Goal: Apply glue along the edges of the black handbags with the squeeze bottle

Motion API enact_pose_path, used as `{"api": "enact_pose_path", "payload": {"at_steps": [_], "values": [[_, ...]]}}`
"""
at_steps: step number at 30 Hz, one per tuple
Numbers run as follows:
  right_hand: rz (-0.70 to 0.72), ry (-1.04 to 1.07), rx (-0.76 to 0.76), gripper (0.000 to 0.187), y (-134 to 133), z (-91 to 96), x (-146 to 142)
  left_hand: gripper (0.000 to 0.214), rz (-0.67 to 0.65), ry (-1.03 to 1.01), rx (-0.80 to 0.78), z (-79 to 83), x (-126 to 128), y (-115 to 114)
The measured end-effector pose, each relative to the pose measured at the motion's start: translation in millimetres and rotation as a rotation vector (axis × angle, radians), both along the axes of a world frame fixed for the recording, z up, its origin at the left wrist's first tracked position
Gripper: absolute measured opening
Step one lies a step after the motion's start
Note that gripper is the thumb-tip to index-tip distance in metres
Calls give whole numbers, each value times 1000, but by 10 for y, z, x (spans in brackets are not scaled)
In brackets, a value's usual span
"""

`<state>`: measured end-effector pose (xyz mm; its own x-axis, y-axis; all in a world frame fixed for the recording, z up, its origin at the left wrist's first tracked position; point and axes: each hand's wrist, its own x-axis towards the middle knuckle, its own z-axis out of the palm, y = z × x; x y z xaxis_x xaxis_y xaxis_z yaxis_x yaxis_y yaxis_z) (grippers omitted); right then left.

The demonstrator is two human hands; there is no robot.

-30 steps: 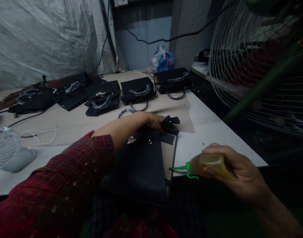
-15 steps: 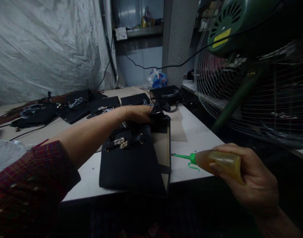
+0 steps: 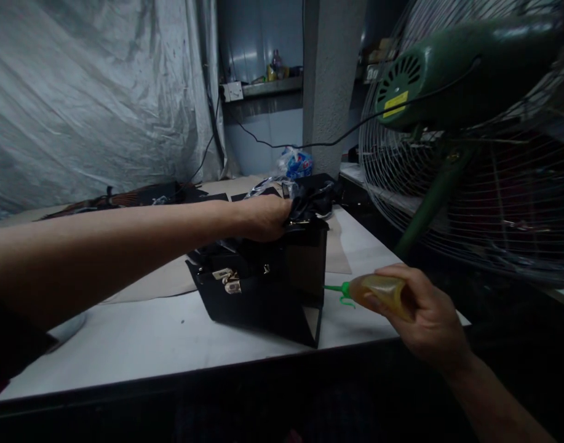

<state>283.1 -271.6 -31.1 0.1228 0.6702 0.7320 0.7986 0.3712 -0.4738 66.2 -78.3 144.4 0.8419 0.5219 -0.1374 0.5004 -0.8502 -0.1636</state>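
A black handbag (image 3: 258, 295) with gold clasps stands tilted on the white table (image 3: 147, 338), its top raised off the surface. My left hand (image 3: 263, 216) reaches across and grips the bag's top edge, fingers closed on it. My right hand (image 3: 420, 314) hovers at the table's near right edge, closed around a small yellow squeeze bottle (image 3: 378, 291). Its green nozzle (image 3: 337, 290) points left at the bag's side, close to it.
A large green pedestal fan (image 3: 448, 123) with a wire cage fills the right. More black bags (image 3: 171, 194) lie at the back of the table by a plastic sheet wall. A blue-and-white plastic bag (image 3: 294, 163) sits near the pillar. Cables hang along the wall.
My left hand has pulled the bag's top up, so the bag went from lying flat to standing tilted. The bottle stayed near the bag's right side. The view rose.
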Motion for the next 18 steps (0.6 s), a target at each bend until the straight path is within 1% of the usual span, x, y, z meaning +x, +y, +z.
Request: {"api": "enact_pose_path", "payload": {"at_steps": [2, 6, 9, 12, 15, 18], "values": [[15, -10, -32, 34, -6, -61, -9, 39, -8, 6, -31, -79, -16, -118], [75, -8, -103, 32, -51, -156, -60, 37, -53, -6, -22, -261, -54, -258], [111, -18, -89, 28, -74, -205, -102, 37, -38, -32, 56, -371, -42, -270], [112, -28, -64, 27, -75, -256, -148, 37, -12, -69, 133, -453, 5, -258], [106, -32, -58, 27, -71, -294, -218, 36, 4, -81, 164, -510, 40, -255], [127, -47, -79, 25, -87, -291, -305, 38, 13, -94, 187, -543, 38, -253]]}}
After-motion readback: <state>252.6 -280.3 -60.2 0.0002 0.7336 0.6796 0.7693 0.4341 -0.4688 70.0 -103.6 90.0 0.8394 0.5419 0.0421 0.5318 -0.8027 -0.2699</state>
